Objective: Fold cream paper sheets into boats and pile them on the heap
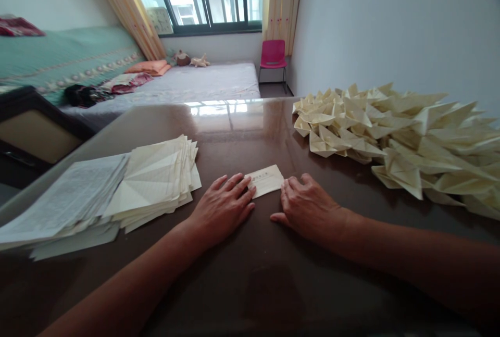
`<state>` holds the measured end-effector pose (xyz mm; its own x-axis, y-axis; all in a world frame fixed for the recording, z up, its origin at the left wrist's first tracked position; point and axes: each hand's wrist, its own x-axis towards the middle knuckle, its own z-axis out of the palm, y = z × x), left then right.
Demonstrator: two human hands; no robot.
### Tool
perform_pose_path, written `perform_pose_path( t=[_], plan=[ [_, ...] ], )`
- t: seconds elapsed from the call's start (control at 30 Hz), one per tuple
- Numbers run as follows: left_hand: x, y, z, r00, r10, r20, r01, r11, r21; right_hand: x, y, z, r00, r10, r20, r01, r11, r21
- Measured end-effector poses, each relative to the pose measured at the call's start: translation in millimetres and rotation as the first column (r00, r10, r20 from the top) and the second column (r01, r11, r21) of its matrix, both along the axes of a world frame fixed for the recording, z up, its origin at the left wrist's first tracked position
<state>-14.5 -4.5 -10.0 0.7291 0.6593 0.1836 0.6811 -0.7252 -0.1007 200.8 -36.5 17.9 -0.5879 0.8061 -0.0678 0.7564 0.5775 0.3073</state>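
A small folded sheet of cream paper lies flat on the dark brown table, with some print on its upper face. The fingertips of my left hand rest on its left end; the fingers are stretched out and lie flat. At the paper's right end is my right hand, its fingers bent and held together against the edge, the thumb stretched apart below. Whether the right fingers pinch the paper or only touch it, I cannot tell.
Creased cream sheets are stacked left of my hands, beside a pile of printed sheets. Many folded paper shapes are heaped on the table's right. Beyond stand a bed, a pink chair and a dark wooden chair.
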Motion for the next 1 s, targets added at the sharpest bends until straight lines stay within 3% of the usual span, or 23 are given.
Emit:
perform_pose_path(
  t=[0.2,0.33,0.47,0.6,0.77,0.87,1.0],
  plan=[
    [-1.6,7.2,-2.8,0.989,0.063,0.136,-0.071,0.996,0.055,18.5,34.4,-3.7,0.975,-0.061,-0.214,0.058,0.998,-0.02],
    [-0.2,8.5,-4.5,0.983,0.099,0.157,-0.104,0.994,0.024,33.9,62.4,-19.4,0.894,-0.074,-0.442,0.049,0.996,-0.069],
    [-0.1,10.3,-6.1,0.977,0.041,0.208,-0.044,0.999,0.009,38.9,77.7,-33.2,0.78,-0.047,-0.624,-0.033,0.993,-0.117],
    [-1.4,14.0,-8.0,0.959,-0.051,0.279,0.067,0.997,-0.047,37.8,81.8,-36.0,0.665,0.012,-0.747,-0.12,0.989,-0.091],
    [1.3,13.3,-9.3,0.914,-0.045,0.404,0.119,0.98,-0.159,33.0,75.7,-31.3,0.547,-0.072,-0.834,-0.165,0.968,-0.192],
    [5.0,10.4,-6.7,0.791,0.086,0.606,0.087,0.964,-0.25,30.8,72.2,-23.8,0.444,-0.113,-0.889,-0.103,0.979,-0.176],
    [10.8,7.9,1.3,0.463,0.331,0.822,0.203,0.863,-0.462,29.7,69.1,-11.5,0.275,-0.149,-0.95,-0.182,0.962,-0.203]
  ],
)
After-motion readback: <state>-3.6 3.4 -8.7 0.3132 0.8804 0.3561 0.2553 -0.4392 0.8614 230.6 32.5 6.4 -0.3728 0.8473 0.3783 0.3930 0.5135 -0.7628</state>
